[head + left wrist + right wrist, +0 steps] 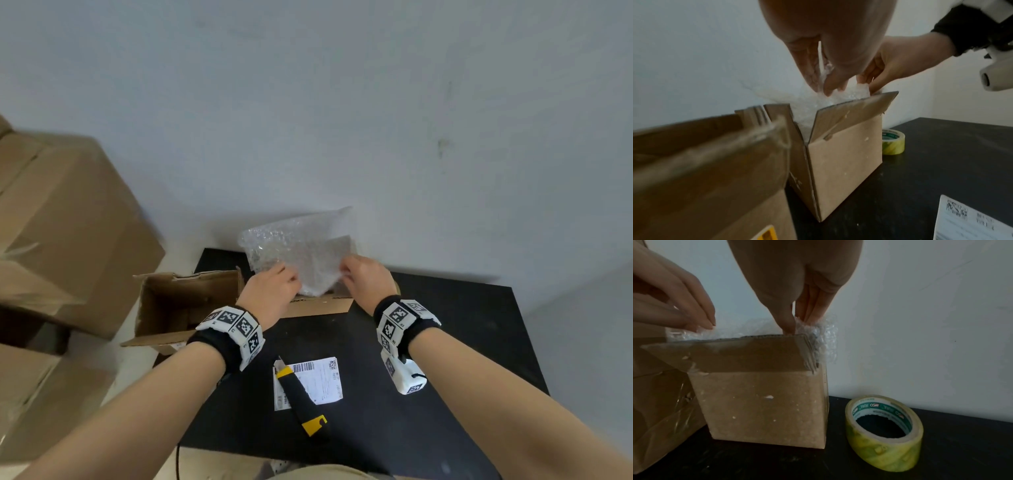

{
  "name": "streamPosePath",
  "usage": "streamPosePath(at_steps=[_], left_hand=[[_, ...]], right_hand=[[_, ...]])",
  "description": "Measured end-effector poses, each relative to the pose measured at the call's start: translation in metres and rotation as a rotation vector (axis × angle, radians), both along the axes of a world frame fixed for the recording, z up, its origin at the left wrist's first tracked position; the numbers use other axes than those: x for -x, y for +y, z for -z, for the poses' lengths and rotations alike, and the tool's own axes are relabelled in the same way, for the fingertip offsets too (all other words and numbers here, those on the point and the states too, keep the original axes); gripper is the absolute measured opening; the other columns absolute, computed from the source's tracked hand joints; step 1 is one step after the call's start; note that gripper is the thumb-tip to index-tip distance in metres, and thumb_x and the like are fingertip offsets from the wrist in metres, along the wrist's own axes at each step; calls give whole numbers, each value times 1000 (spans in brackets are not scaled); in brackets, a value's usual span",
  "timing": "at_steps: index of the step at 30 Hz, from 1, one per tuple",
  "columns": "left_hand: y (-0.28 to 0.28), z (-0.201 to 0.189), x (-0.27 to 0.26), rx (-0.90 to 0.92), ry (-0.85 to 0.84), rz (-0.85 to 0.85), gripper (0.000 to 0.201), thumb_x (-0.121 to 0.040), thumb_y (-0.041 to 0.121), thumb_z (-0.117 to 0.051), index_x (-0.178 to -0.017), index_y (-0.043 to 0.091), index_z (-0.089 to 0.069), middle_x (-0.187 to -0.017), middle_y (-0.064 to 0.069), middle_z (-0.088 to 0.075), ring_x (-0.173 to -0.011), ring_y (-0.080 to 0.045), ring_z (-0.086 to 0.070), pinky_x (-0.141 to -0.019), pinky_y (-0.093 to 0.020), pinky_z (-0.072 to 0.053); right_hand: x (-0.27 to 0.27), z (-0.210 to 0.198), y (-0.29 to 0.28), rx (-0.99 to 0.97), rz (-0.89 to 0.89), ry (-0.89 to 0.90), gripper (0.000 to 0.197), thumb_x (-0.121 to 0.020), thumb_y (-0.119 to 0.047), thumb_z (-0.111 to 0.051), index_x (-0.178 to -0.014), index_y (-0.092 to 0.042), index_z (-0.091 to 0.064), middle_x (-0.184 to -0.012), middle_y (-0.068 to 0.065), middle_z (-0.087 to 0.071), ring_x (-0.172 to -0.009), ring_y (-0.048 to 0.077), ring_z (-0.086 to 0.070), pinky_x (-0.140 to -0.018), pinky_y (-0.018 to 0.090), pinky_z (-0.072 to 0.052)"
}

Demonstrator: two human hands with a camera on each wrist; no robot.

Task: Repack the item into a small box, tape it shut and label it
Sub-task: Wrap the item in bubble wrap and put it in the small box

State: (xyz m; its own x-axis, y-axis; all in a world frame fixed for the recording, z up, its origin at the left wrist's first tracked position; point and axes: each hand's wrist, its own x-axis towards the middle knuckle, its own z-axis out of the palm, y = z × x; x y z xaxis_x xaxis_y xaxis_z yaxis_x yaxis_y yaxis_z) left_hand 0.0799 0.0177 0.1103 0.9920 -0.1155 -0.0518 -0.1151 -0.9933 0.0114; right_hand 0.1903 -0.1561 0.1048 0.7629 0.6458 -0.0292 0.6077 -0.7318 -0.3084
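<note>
A bubble-wrapped item [301,253] stands upright, its lower end inside the small open cardboard box [322,305] on the black table. My left hand [270,287] pinches the wrap's left lower edge [818,87]. My right hand [366,277] pinches its right edge [809,327] just above the box's raised flap [748,353]. A roll of yellowish tape [884,431] lies to the right of the box [764,405]. A white shipping label [318,378] lies flat near the table's front.
A larger open cardboard box [178,305] sits at the left, touching the small one. A black and yellow utility knife [301,401] lies across the label. Big cartons [61,226] are stacked at the far left. A grey wall stands close behind the table [462,342].
</note>
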Motion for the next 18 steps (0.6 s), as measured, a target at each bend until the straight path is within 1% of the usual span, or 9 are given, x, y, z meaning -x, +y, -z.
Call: streamPosePath(at_steps=[1,3,5,8,10,12,15,16,18], left_hand=[[0,2,-1,-11,16,-14,36,-89,9,-54,-125,15,-54,-131,-1,-46,-122,-17,-43,-90,-26,-46],[-1,5,-3,-41,37,-46,38,-90,8,-54,-127,15,-49,-130,-2,-45,-120,-18,-44,-91,-27,-46],[-1,8,-5,-91,63,-73,37,-89,8,-54,-125,14,-49,-125,-3,-49,-116,-19,-45,-92,-27,-43],[-3,9,-11,-105,121,-142,32,-90,8,-53,-122,13,-51,-119,-3,-51,-111,-20,-49,-85,-29,-45],[-5,8,-14,-102,150,-170,29,-92,8,-51,-121,13,-55,-117,-4,-52,-110,-21,-51,-84,-31,-48],[-5,9,-17,-106,204,-183,27,-93,8,-49,-118,12,-58,-115,-4,-55,-109,-22,-54,-86,-33,-49],[-4,10,-17,-125,273,-156,23,-93,13,-49,-113,12,-61,-110,-4,-61,-100,-24,-60,-84,-35,-50],[-3,10,-16,-105,270,-142,24,-93,16,-48,-115,13,-57,-106,-4,-63,-97,-24,-62,-83,-35,-50],[0,13,-12,-44,224,-101,29,-96,23,-40,-125,18,-45,-95,-3,-66,-87,-23,-63,-75,-33,-49]], right_hand=[[-1,2,0,11,-21,-8,14,-91,-11,-49,-102,-8,-57,-100,9,-63,-88,31,-60,-72,39,-50],[-3,4,0,96,-101,-42,16,-91,-7,-48,-104,-7,-57,-103,11,-61,-90,32,-59,-71,37,-48],[-3,4,4,226,-209,-83,21,-88,1,-47,-107,-4,-56,-106,14,-58,-94,32,-58,-68,37,-44],[-2,0,9,351,-272,-142,22,-87,4,-48,-106,-2,-58,-107,12,-55,-95,31,-56,-64,34,-38],[-1,-2,13,377,-252,-145,23,-89,4,-47,-107,-3,-58,-107,12,-56,-97,31,-56,-66,34,-38],[-1,-3,18,370,-230,-141,28,-88,6,-46,-113,-4,-53,-105,12,-59,-97,32,-57,-66,35,-38],[-2,-3,24,372,-213,-124,29,-88,6,-44,-115,-4,-47,-105,13,-62,-94,33,-61,-64,35,-37],[-2,-3,26,394,-230,-128,28,-88,6,-43,-114,-4,-48,-105,14,-63,-95,33,-62,-66,36,-40],[-2,-1,29,454,-302,-147,24,-91,3,-42,-112,-3,-51,-107,13,-63,-97,32,-62,-73,37,-47]])
